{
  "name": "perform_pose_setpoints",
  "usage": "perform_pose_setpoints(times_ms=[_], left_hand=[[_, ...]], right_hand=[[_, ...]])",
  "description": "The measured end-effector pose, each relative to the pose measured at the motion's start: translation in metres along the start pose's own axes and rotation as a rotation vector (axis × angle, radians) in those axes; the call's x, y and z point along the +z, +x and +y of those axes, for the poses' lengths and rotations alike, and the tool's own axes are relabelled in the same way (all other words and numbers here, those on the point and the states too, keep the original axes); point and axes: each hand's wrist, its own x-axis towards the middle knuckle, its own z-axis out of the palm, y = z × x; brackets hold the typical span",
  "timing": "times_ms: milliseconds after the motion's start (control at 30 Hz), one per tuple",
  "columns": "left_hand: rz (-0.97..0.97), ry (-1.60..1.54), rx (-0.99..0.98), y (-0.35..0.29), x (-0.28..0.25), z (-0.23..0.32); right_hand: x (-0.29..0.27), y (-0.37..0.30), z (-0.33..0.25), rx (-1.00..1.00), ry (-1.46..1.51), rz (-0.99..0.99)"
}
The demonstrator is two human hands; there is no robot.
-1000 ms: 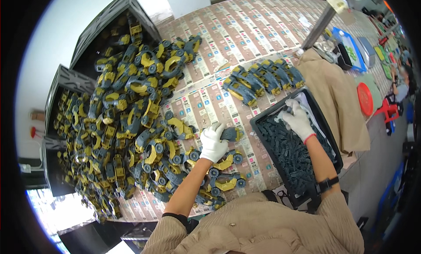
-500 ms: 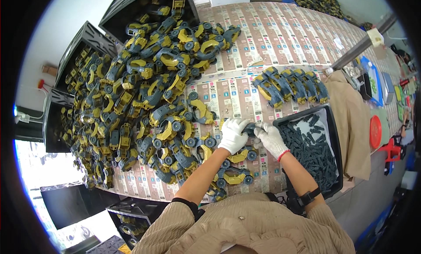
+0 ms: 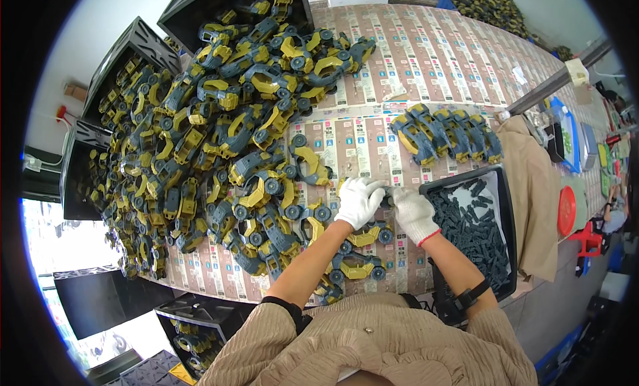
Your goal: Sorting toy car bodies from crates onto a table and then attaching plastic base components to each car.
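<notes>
My left hand [image 3: 360,202], in a white glove, is closed around a toy car [image 3: 388,195]; only a dark grey bit of it shows between the gloves. Against it press the closed fingers of my right hand [image 3: 414,214], whose glove has a red cuff; any small part in them is hidden. Beside my right hand stands a black tray [image 3: 509,216] of small dark grey plastic parts [image 3: 466,236]. More yellow and grey toy cars [image 3: 363,267] lie just below my left hand.
A big heap of toy cars [image 3: 226,129] covers the left of the table [image 3: 363,139], spilling from black crates [image 3: 170,16]. Beyond my hands stands a neat row of toy cars [image 3: 447,134]. A brown cloth [image 3: 532,199] hangs over the right edge, near a metal pole [image 3: 556,79].
My right hand has turned slightly, its fingers now closer to my left hand and hiding more of the toy car. The whole view has shifted a little.
</notes>
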Motion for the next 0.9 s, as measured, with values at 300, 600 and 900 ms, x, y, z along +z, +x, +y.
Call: perform_pose_setpoints(times_ms=[300, 600, 900], left_hand=[[0.019, 0.332, -0.062, -0.007, 0.021, 0.000], [-0.153, 0.489, -0.220, 0.001, 0.018, 0.004], [0.173, 0.573, -0.245, 0.010, -0.066, -0.031]], right_hand=[[0.005, 0.013, -0.002, -0.135, -0.170, -0.131], [0.019, 0.020, -0.003, -0.140, -0.042, -0.006], [-0.004, 0.042, 0.044, 0.085, -0.079, 0.229]])
